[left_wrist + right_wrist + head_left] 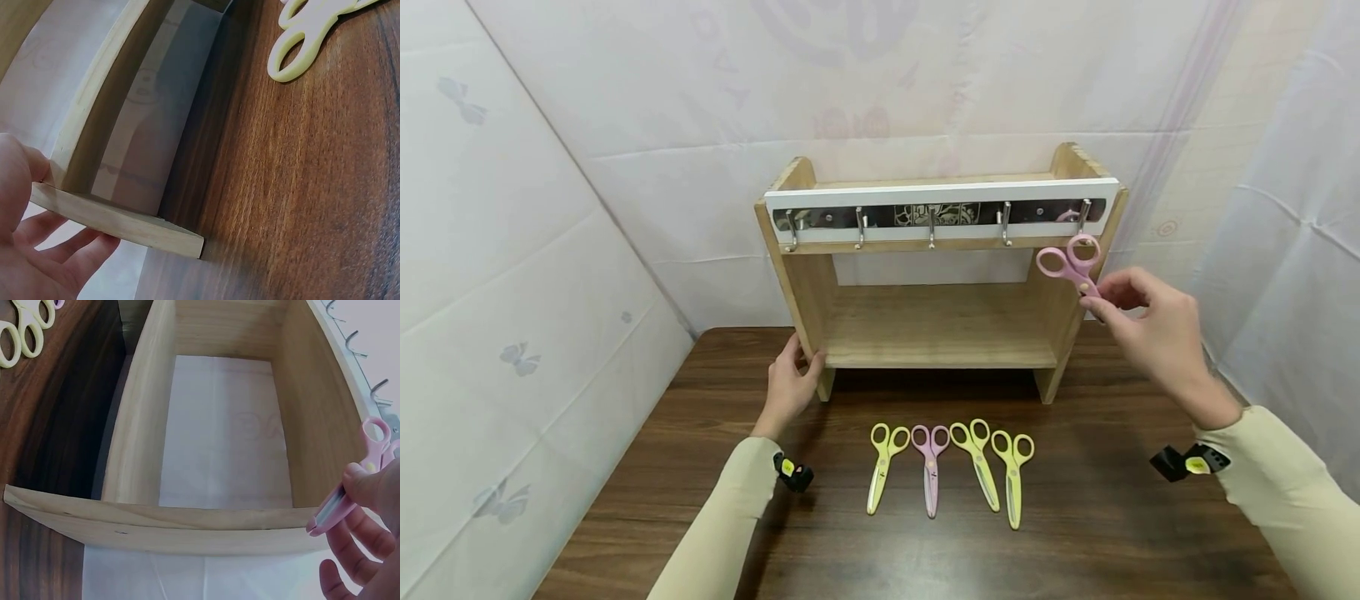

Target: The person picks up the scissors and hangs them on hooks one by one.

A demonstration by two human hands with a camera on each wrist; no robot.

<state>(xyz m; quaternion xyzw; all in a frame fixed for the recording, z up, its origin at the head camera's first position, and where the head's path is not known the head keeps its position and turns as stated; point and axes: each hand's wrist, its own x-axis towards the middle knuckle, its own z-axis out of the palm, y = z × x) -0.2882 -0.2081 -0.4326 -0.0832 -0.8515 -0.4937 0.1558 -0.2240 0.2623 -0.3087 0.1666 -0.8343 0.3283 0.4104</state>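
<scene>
My right hand (1157, 329) pinches a pair of pink scissors (1078, 268) by the blades, handle loops upward. Those loops are at the rightmost metal hook (1084, 215) of the rack; whether a loop is on the hook I cannot tell. In the right wrist view, the thumb and fingers hold the scissors (374, 456) beside the shelf's side panel. My left hand (787, 387) grips the lower left side of the wooden shelf (940, 321). The left wrist view has its thumb inside the side panel (131, 222) and its fingers outside.
On the dark wooden table (925, 567), in front of the shelf, lie three yellow scissors (881, 475) and one pink pair (931, 471) in a row, handles toward the shelf. A white hook rack (850, 197) spans the shelf's upper front. Printed white sheets (625, 150) hang behind and beside.
</scene>
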